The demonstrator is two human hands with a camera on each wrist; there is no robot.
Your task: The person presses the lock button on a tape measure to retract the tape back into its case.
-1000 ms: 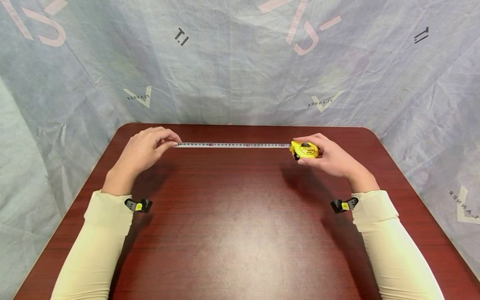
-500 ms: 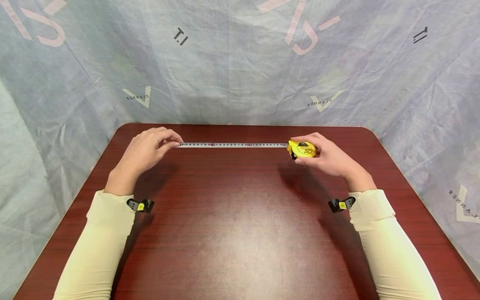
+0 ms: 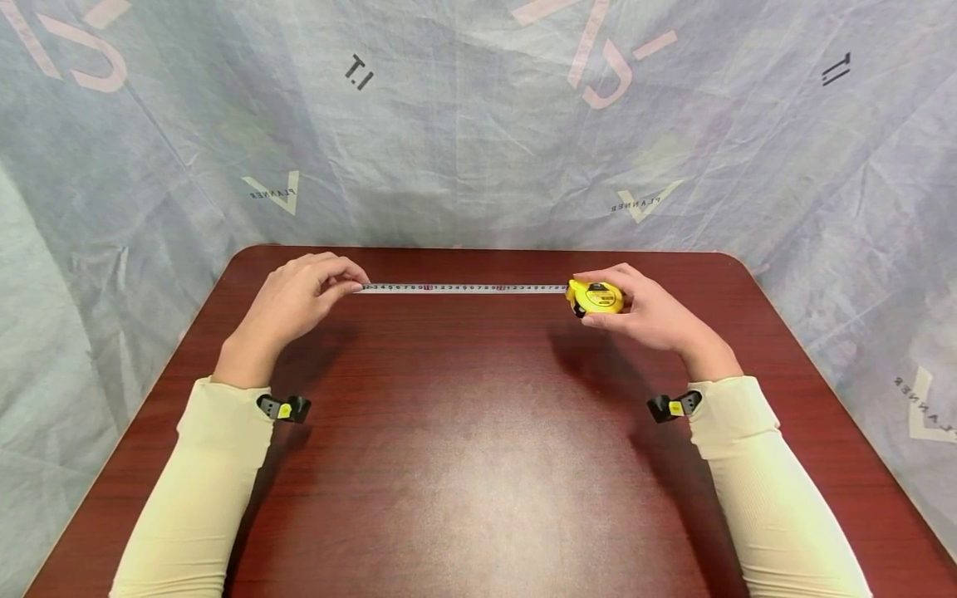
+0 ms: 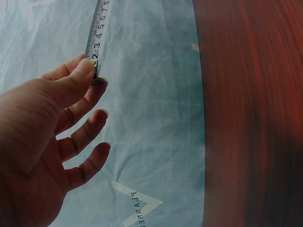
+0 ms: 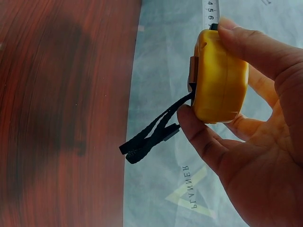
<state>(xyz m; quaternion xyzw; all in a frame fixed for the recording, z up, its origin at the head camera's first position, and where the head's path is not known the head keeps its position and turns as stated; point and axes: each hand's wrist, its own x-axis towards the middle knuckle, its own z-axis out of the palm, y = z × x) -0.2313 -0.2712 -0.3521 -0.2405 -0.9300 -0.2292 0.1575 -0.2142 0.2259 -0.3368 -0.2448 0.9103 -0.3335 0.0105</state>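
A yellow tape measure is in my right hand, its case gripped between thumb and fingers. Its white blade runs straight across to the left, held up over the far part of the table. My left hand pinches the blade's free end between thumb and forefinger; the other fingers are spread loosely in the left wrist view, where the low numbers of the blade show. From the case hangs a black wrist strap, seen in the right wrist view.
The dark red wooden table has rounded far corners. Grey cloth with printed letters hangs behind it and at both sides. Each cream sleeve carries a small black wrist camera, one on the left and one on the right.
Both hands have come slightly closer together, the right hand with the case moving left and the left hand a little right. The stretch of blade showing between them has shortened.
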